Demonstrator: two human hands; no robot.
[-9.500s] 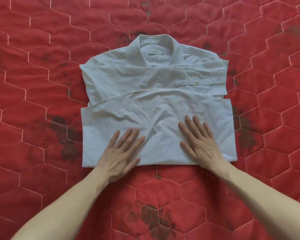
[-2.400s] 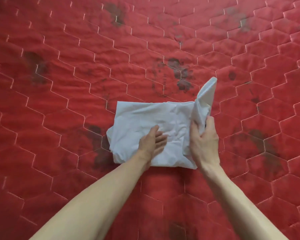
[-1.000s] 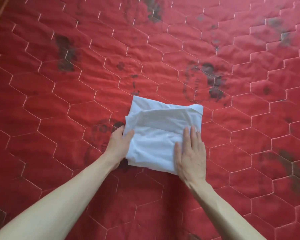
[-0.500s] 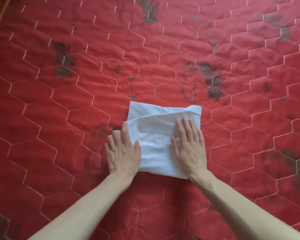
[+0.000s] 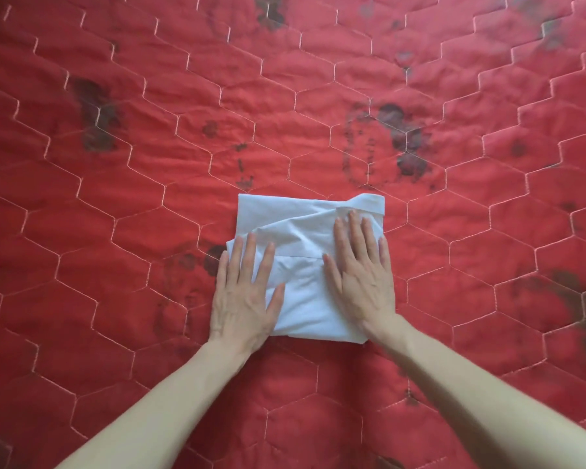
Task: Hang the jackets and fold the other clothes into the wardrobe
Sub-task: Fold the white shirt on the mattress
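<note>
Left hand (image 5: 242,292) lies flat, fingers straight and spread, palm pressing the left edge of the folded white shirt (image 5: 305,265), half on cloth, half on the red quilt (image 5: 115,265); grasps nothing. Shirt sits mid-frame on the quilt, directly under and between both hands, folded to a compact near-square bundle, slightly longer away from the person than across; a folded band, maybe the collar or placket, shows at its far right corner. Right hand (image 5: 361,275) likewise flat, fingers extended and pointing away, pressing the bundle's right half; holds nothing. Both hands equally near, one on each side edge, so the bundle lies right below the fingers: likely next is sliding fingers under the two sides to lift it for the wardrobe, which is not in view. Shirt is thin, soft, creased woven cloth, layered flaps on top could spring open once pressure goes. Quilt is padded, stitched in pale elongated hexagons, with dark blotches scattered across.
</note>
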